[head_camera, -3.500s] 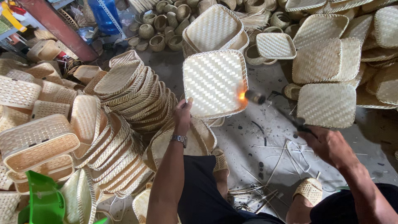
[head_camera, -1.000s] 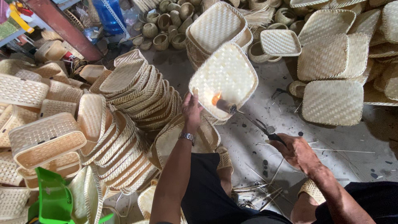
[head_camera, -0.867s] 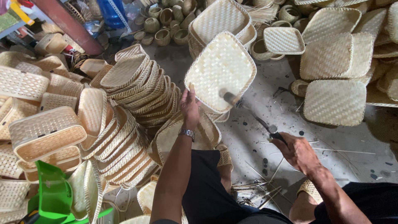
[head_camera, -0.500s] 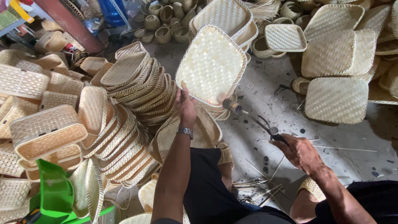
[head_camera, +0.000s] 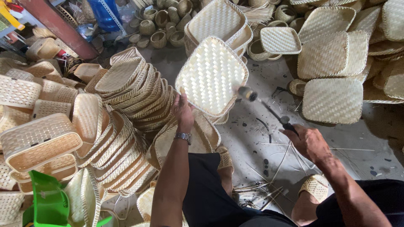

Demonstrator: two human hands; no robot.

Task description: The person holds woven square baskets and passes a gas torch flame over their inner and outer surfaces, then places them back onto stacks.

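My left hand [head_camera: 183,111], a watch on its wrist, holds up a square woven bamboo tray [head_camera: 211,75] by its lower edge, its pale underside facing me. My right hand [head_camera: 310,143] grips the handle of a long thin torch [head_camera: 269,109]. The torch's metal nozzle [head_camera: 245,93] sits close to the tray's right rim, and no flame shows there. Below the tray another woven tray [head_camera: 202,136] rests near my knees.
Leaning stacks of woven trays [head_camera: 139,94] and baskets [head_camera: 38,141] fill the left side. More trays [head_camera: 332,98] lie at the right, and small round baskets [head_camera: 158,38] stand at the back. Bamboo strips [head_camera: 256,191] litter the grey floor. A green plastic item [head_camera: 48,204] is at bottom left.
The flame at the nozzle has gone out. My left hand has turned and tilted the tray, and the torch tip now sits by its right rim instead of its lower edge.
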